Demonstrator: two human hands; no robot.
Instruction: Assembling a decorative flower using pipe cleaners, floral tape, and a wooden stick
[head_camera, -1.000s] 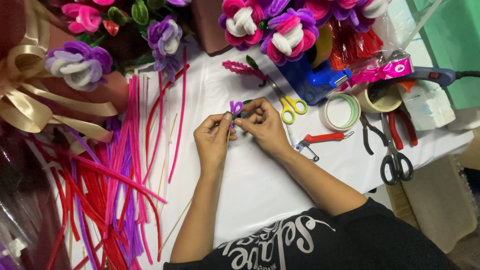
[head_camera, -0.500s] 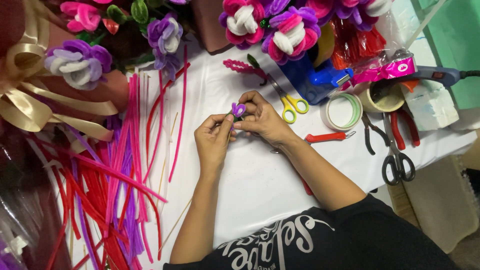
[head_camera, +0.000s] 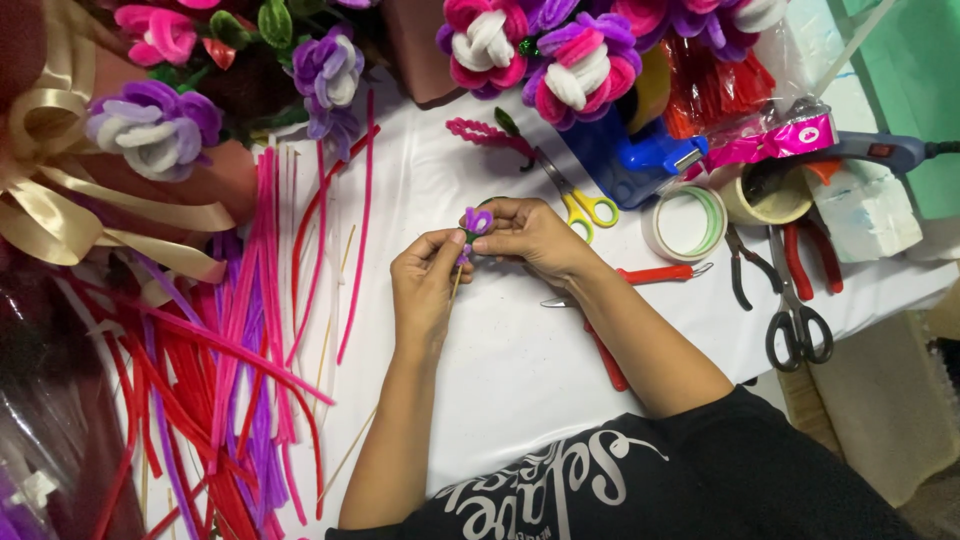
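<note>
Head view: scissors (head_camera: 578, 203) beside hands (head_camera: 480, 262)

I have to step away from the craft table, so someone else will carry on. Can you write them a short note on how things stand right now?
Left hand: pinches the thin wooden stick just under the small purple flower.
Right hand: fingers closed around the flower head from the side.
Nearby: loose pink, red and purple pipe cleaners to the left on the white table; yellow-handled scissors and tape roll beyond the hands.
Done: a small purple bud sits on the stick.
Left: it is far smaller than the finished flowers at the table's far edge.
</note>
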